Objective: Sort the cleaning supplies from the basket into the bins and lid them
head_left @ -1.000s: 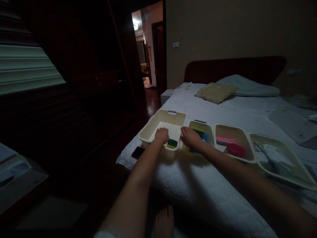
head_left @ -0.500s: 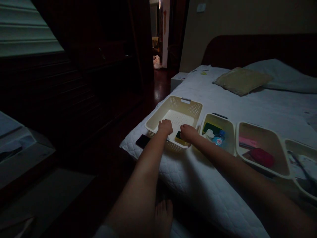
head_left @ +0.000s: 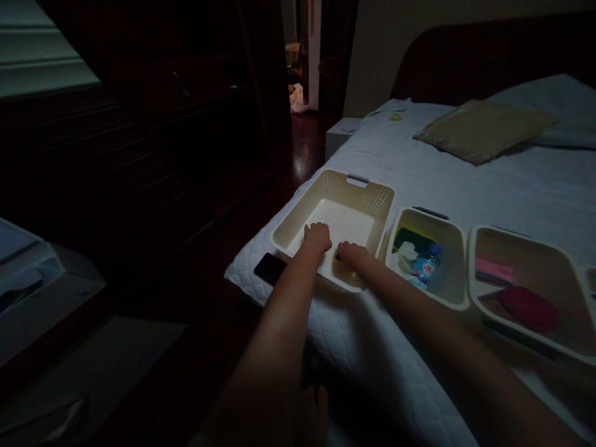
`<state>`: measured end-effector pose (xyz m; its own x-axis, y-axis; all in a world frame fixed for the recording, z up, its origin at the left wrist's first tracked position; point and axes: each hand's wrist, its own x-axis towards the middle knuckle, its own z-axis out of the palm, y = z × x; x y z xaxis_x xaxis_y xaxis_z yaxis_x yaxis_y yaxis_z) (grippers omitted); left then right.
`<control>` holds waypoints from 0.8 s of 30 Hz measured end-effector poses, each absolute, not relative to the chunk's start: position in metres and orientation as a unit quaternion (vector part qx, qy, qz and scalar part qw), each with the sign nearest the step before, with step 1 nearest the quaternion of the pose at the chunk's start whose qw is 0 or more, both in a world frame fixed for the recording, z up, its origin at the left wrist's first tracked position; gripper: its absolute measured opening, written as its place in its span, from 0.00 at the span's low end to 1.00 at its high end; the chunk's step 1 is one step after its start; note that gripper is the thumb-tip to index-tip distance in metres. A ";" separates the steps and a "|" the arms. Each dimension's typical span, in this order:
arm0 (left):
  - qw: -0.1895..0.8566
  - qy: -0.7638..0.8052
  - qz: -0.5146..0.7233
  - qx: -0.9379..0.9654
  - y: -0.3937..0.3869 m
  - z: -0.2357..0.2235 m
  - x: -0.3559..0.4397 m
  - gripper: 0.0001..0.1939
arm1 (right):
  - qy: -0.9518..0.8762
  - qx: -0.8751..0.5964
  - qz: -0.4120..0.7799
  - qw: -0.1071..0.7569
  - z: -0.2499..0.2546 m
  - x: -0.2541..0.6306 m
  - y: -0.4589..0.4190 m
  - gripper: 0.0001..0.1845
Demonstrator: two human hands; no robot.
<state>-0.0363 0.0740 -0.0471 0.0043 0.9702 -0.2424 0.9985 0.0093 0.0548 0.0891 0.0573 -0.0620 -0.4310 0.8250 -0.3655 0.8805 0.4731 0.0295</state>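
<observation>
The sponge (head_left: 339, 257), a bit of yellow under our right fingers, is inside the near end of the perforated basket. The white quilted bed (head_left: 503, 186) carries everything we work with, a dark headboard (head_left: 488, 59) closing its far end and dark wooden furniture (head_left: 139, 155) filling our left. Next in size come the cream baskets in a row: the perforated basket (head_left: 347, 217) with a grey handle on its far rim, then a second basket (head_left: 459, 251) just beside it, then a third basket (head_left: 575, 298). A tan cushion (head_left: 484, 130) lies well beyond them.

Our left hand (head_left: 318, 236) is over the perforated basket, fingers curled; we cannot tell whether they hold anything. Our right hand (head_left: 352, 253) has its fingers bent down onto the sponge, hiding most of it, so we cannot tell how firmly they grip. Our left forearm covers the basket's near left corner.

The third basket holds a deep pink pouch (head_left: 531, 308) and pink cloth (head_left: 494, 270). In the second lie a green-and-yellow item (head_left: 416, 239) and a blue-capped bottle (head_left: 426, 266), its blue label too small to read. A black, phone-like slab (head_left: 270, 269) rests beside the perforated basket.
</observation>
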 end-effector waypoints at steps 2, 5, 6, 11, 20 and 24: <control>0.124 0.710 -0.077 0.689 0.077 -0.055 -0.037 0.23 | 0.836 0.509 -0.100 0.176 -0.071 0.094 0.055 0.25; 0.150 0.724 -0.095 0.666 0.080 -0.065 -0.035 0.24 | 0.826 0.521 -0.119 0.179 -0.079 0.098 0.051 0.27; 0.155 0.728 -0.099 0.661 0.081 -0.067 -0.034 0.25 | 0.823 0.525 -0.125 0.179 -0.080 0.099 0.050 0.26; 0.162 0.728 -0.104 0.658 0.081 -0.071 -0.031 0.24 | 0.812 0.535 -0.155 0.175 -0.077 0.095 0.050 0.20; 0.130 0.749 -0.099 0.642 0.078 -0.061 -0.032 0.23 | 0.806 0.573 -0.109 0.094 -0.051 0.099 0.045 0.20; 0.100 0.760 -0.078 0.638 0.077 -0.047 -0.027 0.22 | 0.806 0.587 -0.074 0.007 -0.028 0.105 0.040 0.21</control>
<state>-0.0272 0.0769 -0.0467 -0.1668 0.9534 -0.2515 0.9846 0.1745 0.0085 0.1047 0.0396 -0.0277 -0.3099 0.9456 -0.0985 0.9477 0.2990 -0.1119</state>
